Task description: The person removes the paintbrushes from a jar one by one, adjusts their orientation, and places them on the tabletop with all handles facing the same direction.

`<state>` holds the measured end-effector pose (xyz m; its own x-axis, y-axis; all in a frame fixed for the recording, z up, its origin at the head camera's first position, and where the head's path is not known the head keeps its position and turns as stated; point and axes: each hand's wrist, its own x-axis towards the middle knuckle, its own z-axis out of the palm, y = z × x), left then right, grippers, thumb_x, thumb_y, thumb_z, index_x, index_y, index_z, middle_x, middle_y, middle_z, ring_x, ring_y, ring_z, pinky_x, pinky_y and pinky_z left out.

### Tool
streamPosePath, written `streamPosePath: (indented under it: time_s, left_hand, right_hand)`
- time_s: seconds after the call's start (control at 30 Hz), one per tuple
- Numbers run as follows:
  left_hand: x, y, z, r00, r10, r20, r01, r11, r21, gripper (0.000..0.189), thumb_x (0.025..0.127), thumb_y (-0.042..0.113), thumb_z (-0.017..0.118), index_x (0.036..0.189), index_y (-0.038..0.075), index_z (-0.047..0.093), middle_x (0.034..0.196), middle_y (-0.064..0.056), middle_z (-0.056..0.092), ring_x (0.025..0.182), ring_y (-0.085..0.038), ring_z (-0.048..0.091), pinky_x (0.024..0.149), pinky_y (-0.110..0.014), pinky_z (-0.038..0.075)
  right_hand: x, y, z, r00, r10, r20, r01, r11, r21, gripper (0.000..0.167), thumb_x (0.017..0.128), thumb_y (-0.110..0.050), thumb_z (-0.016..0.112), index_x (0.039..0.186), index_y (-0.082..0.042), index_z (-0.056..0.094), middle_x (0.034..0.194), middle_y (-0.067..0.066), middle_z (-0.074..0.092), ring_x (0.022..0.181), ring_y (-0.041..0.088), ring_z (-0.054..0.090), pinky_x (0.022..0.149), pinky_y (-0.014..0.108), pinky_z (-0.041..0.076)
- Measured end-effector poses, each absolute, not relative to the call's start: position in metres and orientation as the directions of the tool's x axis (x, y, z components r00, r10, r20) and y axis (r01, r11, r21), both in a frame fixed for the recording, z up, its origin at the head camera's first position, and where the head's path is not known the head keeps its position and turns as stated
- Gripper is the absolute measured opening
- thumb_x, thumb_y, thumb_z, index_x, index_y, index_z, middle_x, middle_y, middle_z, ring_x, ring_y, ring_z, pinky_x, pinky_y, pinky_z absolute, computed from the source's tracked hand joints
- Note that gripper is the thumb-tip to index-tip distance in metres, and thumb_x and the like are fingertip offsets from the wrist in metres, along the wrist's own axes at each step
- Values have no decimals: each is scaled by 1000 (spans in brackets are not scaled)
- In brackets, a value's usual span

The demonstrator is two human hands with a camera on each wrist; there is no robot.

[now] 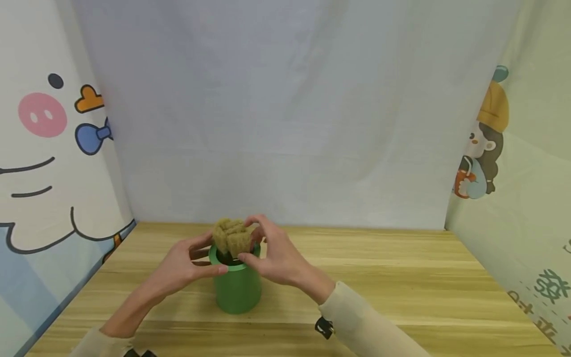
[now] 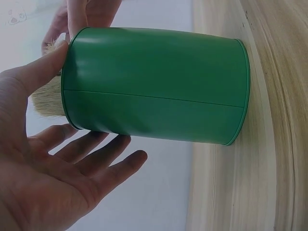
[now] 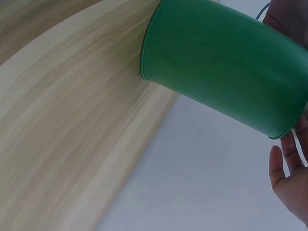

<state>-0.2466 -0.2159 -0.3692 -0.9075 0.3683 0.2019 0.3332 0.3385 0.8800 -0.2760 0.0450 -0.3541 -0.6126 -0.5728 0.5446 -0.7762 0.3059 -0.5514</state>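
A green cylindrical holder (image 1: 238, 290) stands upright on the wooden table. Tan bristle tufts (image 1: 232, 237), which look like the heads of brushes, rise out of its mouth; their lower parts are hidden inside. My left hand (image 1: 180, 265) is at the left of the rim, thumb at the front edge. In the left wrist view its fairly straight fingers (image 2: 113, 149) lie along the holder's side (image 2: 154, 86). My right hand (image 1: 281, 255) is at the right of the tufts, its bent index finger behind them and its thumb against their lower front. The right wrist view shows its other fingers (image 3: 288, 161) loose near the rim.
The wooden tabletop (image 1: 379, 292) extends to both sides of the holder. A pale curtain (image 1: 285, 109) hangs behind the table. Printed cartoon cloths hang at the left (image 1: 40, 188) and right (image 1: 526, 198).
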Motion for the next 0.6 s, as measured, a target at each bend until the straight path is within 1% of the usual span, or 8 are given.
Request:
streamPosePath:
  time_s: [0.27, 0.43, 0.6]
  left_hand:
    - [-247, -216, -371, -922, 357, 149, 277, 340, 899, 92, 94, 28, 83, 165, 1, 31, 163, -28, 36, 138, -56, 46, 101, -54, 55]
    - [-247, -217, -371, -918, 364, 159, 291, 343, 893, 90, 95, 27, 82, 164, -1, 32, 163, -28, 35, 140, -55, 45, 106, -58, 50]
    - [-247, -217, -369, -915, 369, 160, 296, 347, 890, 89, 96, 27, 81, 164, -3, 31, 164, -28, 34, 142, -55, 41, 110, -64, 43]
  right_hand:
    - [-279, 44, -360, -523, -594, 611, -844, 266, -465, 46, 96, -10, 79, 133, -12, 52, 95, 0, 69, 90, 14, 66, 83, 33, 52]
    - [-281, 44, -361, -506, -594, 626, -854, 244, -459, 43, 96, -7, 78, 133, -11, 56, 100, 2, 71, 91, 12, 67, 85, 31, 54]
    - [-282, 43, -362, -492, -596, 635, -858, 208, -469, 44, 96, -4, 77, 135, -8, 57, 111, 5, 71, 92, 12, 68, 87, 29, 56]
